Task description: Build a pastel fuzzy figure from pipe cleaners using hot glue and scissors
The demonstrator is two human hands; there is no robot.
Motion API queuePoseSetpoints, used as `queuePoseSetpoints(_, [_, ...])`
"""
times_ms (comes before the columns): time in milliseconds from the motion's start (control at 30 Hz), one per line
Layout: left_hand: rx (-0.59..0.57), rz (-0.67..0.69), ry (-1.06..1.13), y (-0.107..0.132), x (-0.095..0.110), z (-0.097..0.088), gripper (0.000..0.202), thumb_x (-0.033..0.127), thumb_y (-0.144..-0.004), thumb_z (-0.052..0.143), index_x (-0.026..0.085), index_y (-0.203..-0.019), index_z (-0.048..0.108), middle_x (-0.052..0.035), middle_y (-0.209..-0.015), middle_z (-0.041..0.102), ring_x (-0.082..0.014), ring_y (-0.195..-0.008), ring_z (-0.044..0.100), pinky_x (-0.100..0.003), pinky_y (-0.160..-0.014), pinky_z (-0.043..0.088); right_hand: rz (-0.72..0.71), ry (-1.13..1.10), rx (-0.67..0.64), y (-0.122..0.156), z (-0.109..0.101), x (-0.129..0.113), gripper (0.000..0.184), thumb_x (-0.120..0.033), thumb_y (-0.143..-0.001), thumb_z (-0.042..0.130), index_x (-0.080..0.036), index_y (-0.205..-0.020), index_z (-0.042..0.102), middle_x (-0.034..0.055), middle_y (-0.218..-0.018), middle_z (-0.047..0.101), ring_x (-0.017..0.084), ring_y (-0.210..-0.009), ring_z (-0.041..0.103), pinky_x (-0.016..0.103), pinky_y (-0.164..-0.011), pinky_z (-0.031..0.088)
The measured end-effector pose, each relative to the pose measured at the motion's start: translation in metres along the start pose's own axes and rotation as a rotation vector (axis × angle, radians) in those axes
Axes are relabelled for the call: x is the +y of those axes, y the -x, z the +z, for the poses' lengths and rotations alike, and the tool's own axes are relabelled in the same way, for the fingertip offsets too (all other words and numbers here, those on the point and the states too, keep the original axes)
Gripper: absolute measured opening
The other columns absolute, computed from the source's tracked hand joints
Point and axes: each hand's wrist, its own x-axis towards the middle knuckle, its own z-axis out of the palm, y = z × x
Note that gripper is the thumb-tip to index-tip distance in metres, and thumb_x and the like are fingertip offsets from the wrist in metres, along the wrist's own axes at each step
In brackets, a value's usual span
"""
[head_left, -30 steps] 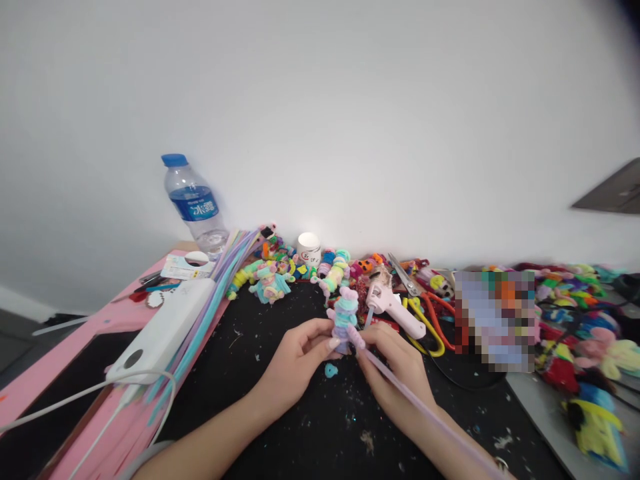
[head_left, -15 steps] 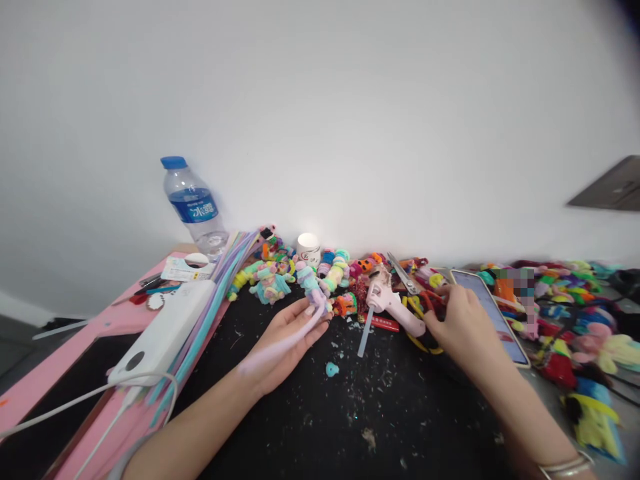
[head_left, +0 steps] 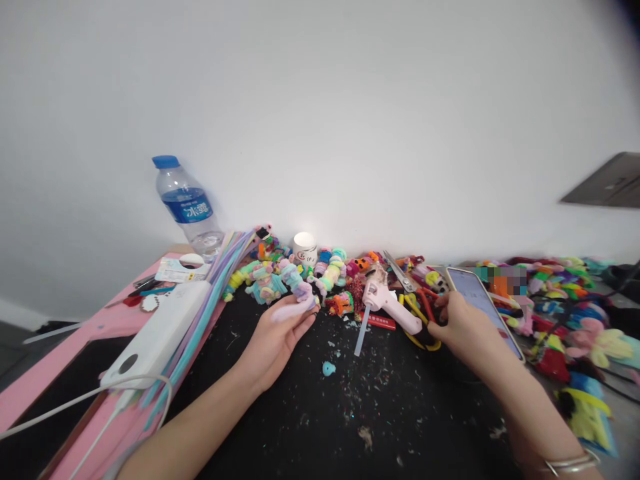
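My left hand (head_left: 275, 340) is closed around a small fuzzy pipe-cleaner figure (head_left: 303, 293) in pastel colours, with a lavender pipe cleaner (head_left: 290, 311) trailing back over the fingers. My right hand (head_left: 463, 328) has its fingers curled at the red handles of the scissors (head_left: 400, 272), whose blades point away toward the wall. Yellow handles (head_left: 415, 325) of another tool lie just beside them. A pale pink glue gun (head_left: 393, 307) rests left of my right hand, its clear glue stick (head_left: 362, 332) sticking out toward me.
Colourful pipe-cleaner figures (head_left: 334, 268) line the wall, with more piled at right (head_left: 565, 287). A phone (head_left: 487, 310) lies beyond my right hand. At left are a bundle of pipe cleaners (head_left: 213, 313), a white power bank (head_left: 157, 337) with cable, and a water bottle (head_left: 187, 207). Scraps litter the black mat (head_left: 320, 420).
The lavender pipe cleaner now lies shorter and more bent over my left hand. My right hand has shifted slightly toward me at the scissors handles. The view has turned a little.
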Motion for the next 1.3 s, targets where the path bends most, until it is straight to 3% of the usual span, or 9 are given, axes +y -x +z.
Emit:
queuePoseSetpoints(133, [0.044, 0.046, -0.018, -0.001, 0.0, -0.001, 0.013, 0.015, -0.072, 0.07, 0.016, -0.085, 0.066, -0.0012, -0.087, 0.068, -0.0123, -0.087, 0.064, -0.023, -0.083, 0.05, -0.008, -0.044, -0.077, 0.001, 0.001, -0.004, 0.024, -0.029, -0.069, 0.057, -0.016, -0.086, 0.049, 0.0064, -0.071, 0.062, 0.023, -0.064, 0.061, 0.028, -0.054, 0.039])
queuePoseSetpoints(400, [0.096, 0.058, 0.005, -0.001, 0.001, -0.002, 0.012, 0.015, -0.071, 0.07, 0.017, -0.083, 0.065, -0.0007, -0.085, 0.069, -0.0121, -0.084, 0.065, -0.023, -0.08, 0.051, 0.038, 0.068, 0.003, 0.003, -0.008, -0.012, 0.029, -0.026, -0.068, 0.056, -0.015, -0.095, 0.051, 0.0075, -0.075, 0.064, 0.024, -0.061, 0.062, 0.027, -0.05, 0.036])
queuePoseSetpoints(533, [0.112, 0.031, 0.051, -0.003, 0.001, -0.003, 0.011, 0.014, -0.074, 0.067, 0.017, -0.084, 0.066, -0.0014, -0.086, 0.069, -0.0124, -0.084, 0.066, -0.022, -0.079, 0.052, 0.088, 0.083, 0.031, 0.001, -0.012, -0.01, 0.032, -0.022, -0.068, 0.055, -0.013, -0.099, 0.053, 0.0124, -0.087, 0.067, 0.028, -0.072, 0.064, 0.03, -0.054, 0.039])
queuePoseSetpoints(733, [0.118, 0.029, 0.079, -0.003, 0.001, -0.003, 0.009, 0.011, -0.076, 0.065, 0.016, -0.084, 0.066, -0.0013, -0.086, 0.069, -0.0119, -0.084, 0.066, -0.021, -0.077, 0.053, 0.136, 0.11, 0.199, 0.0, -0.019, -0.002, 0.031, -0.017, -0.07, 0.052, -0.01, -0.099, 0.057, 0.0169, -0.092, 0.065, 0.032, -0.084, 0.062, 0.036, -0.063, 0.045])
queuePoseSetpoints(900, [0.116, 0.058, 0.061, -0.002, 0.001, -0.003, 0.009, 0.012, -0.076, 0.065, 0.016, -0.084, 0.066, -0.0004, -0.088, 0.07, -0.0121, -0.088, 0.065, -0.021, -0.081, 0.052, 0.189, -0.054, 0.34, 0.0, -0.026, -0.008, 0.035, -0.025, -0.07, 0.055, -0.012, -0.103, 0.055, 0.0146, -0.091, 0.064, 0.03, -0.081, 0.061, 0.036, -0.066, 0.045])
queuePoseSetpoints(1000, [0.123, 0.052, 0.065, -0.002, 0.001, -0.003, 0.01, 0.011, -0.078, 0.063, 0.016, -0.086, 0.066, -0.0009, -0.091, 0.07, -0.0125, -0.09, 0.065, -0.021, -0.082, 0.052, 0.118, -0.236, 0.355, 0.003, -0.023, -0.021, 0.03, -0.03, -0.069, 0.058, -0.015, -0.096, 0.054, 0.0093, -0.08, 0.064, 0.024, -0.068, 0.061, 0.031, -0.06, 0.044])
queuePoseSetpoints(1100, [0.143, 0.026, 0.088, -0.003, 0.001, -0.003, 0.01, 0.01, -0.078, 0.063, 0.016, -0.085, 0.066, -0.0014, -0.093, 0.07, -0.0129, -0.09, 0.065, -0.021, -0.08, 0.052, 0.006, -0.369, 0.256, 0.011, -0.017, -0.039, 0.019, -0.035, -0.07, 0.058, -0.019, -0.079, 0.051, 0.0018, -0.062, 0.059, 0.016, -0.051, 0.054, 0.025, -0.048, 0.038])
queuePoseSetpoints(1200, [0.165, 0.017, 0.114, -0.004, 0.002, -0.003, 0.01, 0.01, -0.076, 0.064, 0.016, -0.084, 0.066, -0.0021, -0.092, 0.07, -0.013, -0.088, 0.066, -0.021, -0.078, 0.052, -0.16, -0.374, 0.188, 0.022, -0.014, -0.056, 0.022, -0.037, -0.073, 0.056, -0.021, -0.064, 0.042, -0.0027, -0.053, 0.05, 0.012, -0.045, 0.045, 0.022, -0.046, 0.033])
queuePoseSetpoints(1300, [0.167, 0.041, 0.125, -0.005, 0.003, -0.003, 0.011, 0.01, -0.075, 0.065, 0.016, -0.085, 0.066, -0.0024, -0.092, 0.07, -0.0122, -0.088, 0.065, -0.021, -0.08, 0.051, -0.261, -0.329, 0.092, 0.033, -0.015, -0.071, 0.028, -0.038, -0.073, 0.057, -0.022, -0.063, 0.036, -0.0021, -0.057, 0.049, 0.013, -0.05, 0.045, 0.023, -0.048, 0.033])
